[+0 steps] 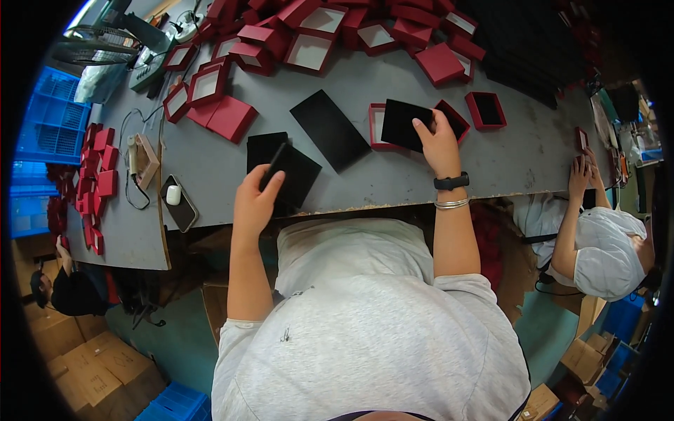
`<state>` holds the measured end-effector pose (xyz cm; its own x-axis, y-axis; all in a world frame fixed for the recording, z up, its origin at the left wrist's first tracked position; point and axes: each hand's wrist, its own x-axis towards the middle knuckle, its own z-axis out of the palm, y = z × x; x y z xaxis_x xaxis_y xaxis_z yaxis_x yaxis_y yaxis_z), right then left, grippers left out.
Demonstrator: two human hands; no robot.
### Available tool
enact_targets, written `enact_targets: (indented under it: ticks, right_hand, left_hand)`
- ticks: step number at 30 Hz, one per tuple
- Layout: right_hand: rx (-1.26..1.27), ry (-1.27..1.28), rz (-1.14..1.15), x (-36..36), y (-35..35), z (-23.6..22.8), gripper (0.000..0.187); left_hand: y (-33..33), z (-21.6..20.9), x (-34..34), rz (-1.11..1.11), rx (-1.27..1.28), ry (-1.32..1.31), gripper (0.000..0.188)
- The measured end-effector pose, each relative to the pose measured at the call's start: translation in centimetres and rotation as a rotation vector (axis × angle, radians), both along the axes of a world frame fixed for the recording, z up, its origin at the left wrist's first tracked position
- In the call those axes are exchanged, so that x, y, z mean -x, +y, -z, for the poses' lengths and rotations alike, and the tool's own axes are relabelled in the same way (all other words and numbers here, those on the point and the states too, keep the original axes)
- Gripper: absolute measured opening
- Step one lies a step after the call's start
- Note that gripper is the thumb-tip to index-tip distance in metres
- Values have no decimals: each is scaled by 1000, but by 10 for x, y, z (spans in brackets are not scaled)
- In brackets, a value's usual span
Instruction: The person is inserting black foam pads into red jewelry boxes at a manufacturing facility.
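My left hand (254, 200) is closed on a black rectangular panel (300, 177) near the table's front edge; I cannot tell whether it holds more than one. Partly beneath it lies another black piece (263, 149). My right hand (441, 149) grips a second black panel (401, 123), thumb on top, above an open red box (374, 128) with a pale inside. The panel hides much of that box, and a further red box (455, 119) shows behind the fingers. Between my hands a larger black sheet (330, 131) lies flat. Right of them stands a black-lined red box (486, 111).
Red box parts (309, 52) are heaped along the far side of the grey table (523, 158). At left are a phone (184, 214) with a white earbud case on it, a cord and a fan (95, 49). Co-workers sit right (607, 252) and far left (74, 288).
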<state>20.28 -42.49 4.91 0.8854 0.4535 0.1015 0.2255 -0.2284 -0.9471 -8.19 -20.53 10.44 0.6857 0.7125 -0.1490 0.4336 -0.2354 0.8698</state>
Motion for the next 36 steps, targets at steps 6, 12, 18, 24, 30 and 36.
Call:
enact_targets:
  ticks: [6,12,18,24,30,36]
  right_hand:
    - [140,145,-197,11,-19,-9,42]
    - [277,81,-207,22,-36,1,48]
    - [429,-433,112,55,-26,1,53]
    - [392,-331,97,61,-26,-7,40]
    - [249,-134,125,57,-27,2,21]
    - [223,-139,149,55,-22,2,13]
  left_hand:
    - [-30,25,-27,120,-961,261,60]
    - [-52,0,-68,490,-920,418,102]
    - [-19,3,-87,507,-889,613,105]
    - [-30,26,-100,669,-609,74,118]
    - [-49,49,-129,781,-520,22,115]
    - [-49,57,-129,755,-525,1,111]
